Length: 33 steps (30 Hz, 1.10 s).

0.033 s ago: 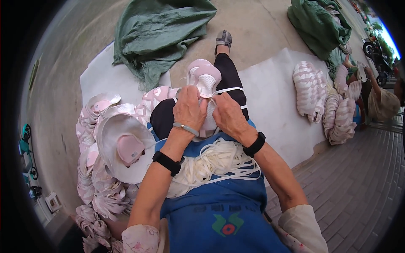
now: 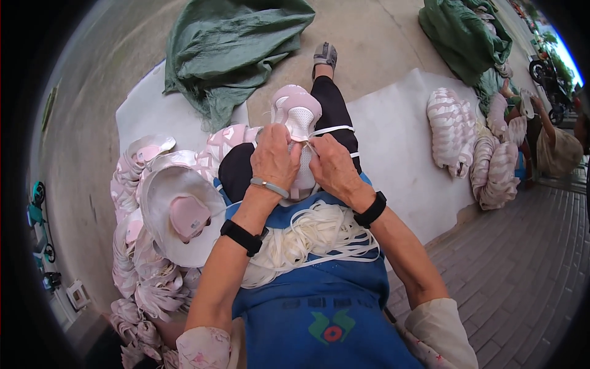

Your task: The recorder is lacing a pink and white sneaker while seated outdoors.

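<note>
A pink and white shoe upper (image 2: 299,118) rests across my lap, its tongue end pointing away from me. My left hand (image 2: 273,157) is closed at its left side, with thumb and fingers pinched around the upper near the lace holes. From the right, my right hand (image 2: 335,166) pinches a thin white shoelace (image 2: 308,142), and the lace trails out to the right over my thigh. The fingertips of both hands almost meet at the upper's opening. On my blue apron (image 2: 326,307) lies a loose heap of cream-white laces (image 2: 310,240).
Stacked pink and white shoe uppers (image 2: 144,270) crowd my left, beside a white rounded container (image 2: 157,209) with a pink piece in it. A green sack (image 2: 236,52) lies ahead. More bundled uppers (image 2: 452,132), another green sack (image 2: 464,40) and a person (image 2: 556,141) are at right.
</note>
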Motion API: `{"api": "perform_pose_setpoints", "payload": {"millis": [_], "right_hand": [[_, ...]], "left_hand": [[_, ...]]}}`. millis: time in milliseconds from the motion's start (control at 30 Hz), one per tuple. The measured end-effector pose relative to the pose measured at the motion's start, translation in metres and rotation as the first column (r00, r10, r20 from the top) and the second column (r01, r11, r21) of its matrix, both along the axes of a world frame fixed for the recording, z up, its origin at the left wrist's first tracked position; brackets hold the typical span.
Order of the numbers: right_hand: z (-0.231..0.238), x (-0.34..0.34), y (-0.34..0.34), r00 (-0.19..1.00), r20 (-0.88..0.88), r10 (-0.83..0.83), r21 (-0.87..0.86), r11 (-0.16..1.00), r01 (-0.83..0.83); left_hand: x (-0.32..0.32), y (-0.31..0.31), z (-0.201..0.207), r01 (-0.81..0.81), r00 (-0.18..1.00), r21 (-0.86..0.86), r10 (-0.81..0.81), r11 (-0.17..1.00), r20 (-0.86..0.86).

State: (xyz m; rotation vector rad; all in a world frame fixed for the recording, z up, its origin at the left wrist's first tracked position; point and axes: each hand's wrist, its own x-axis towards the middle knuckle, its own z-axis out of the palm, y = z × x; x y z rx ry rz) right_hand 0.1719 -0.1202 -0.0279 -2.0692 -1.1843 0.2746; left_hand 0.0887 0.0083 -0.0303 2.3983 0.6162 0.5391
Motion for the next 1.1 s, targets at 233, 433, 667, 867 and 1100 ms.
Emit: {"api": "perform_pose_setpoints", "payload": {"millis": [233, 433, 667, 867, 1100], "right_hand": [[0.003, -0.005, -0.003, 0.997, -0.048, -0.055, 0.006, 0.998, 0.055], [-0.003, -0.006, -0.003, 0.995, -0.067, -0.068, 0.065, 0.995, 0.072], [-0.002, -0.008, -0.002, 0.994, -0.076, -0.074, 0.019, 0.997, 0.075], [-0.010, -0.002, -0.001, 0.989, -0.126, -0.075, 0.119, 0.989, 0.090], [-0.007, 0.004, -0.006, 0.973, -0.228, -0.027, 0.099, 0.994, 0.050]], "left_hand": [[-0.022, -0.007, 0.015, 0.117, 0.993, -0.019, -0.117, 0.993, 0.011], [-0.012, -0.014, 0.012, 0.093, 0.990, -0.006, -0.093, 0.996, -0.107], [-0.004, -0.014, 0.016, 0.092, 0.988, 0.079, -0.081, 0.993, -0.132], [-0.009, -0.006, 0.014, 0.113, 0.989, -0.041, -0.116, 0.993, -0.089], [-0.007, -0.011, 0.019, 0.121, 0.991, -0.043, -0.124, 0.992, -0.060]]}}
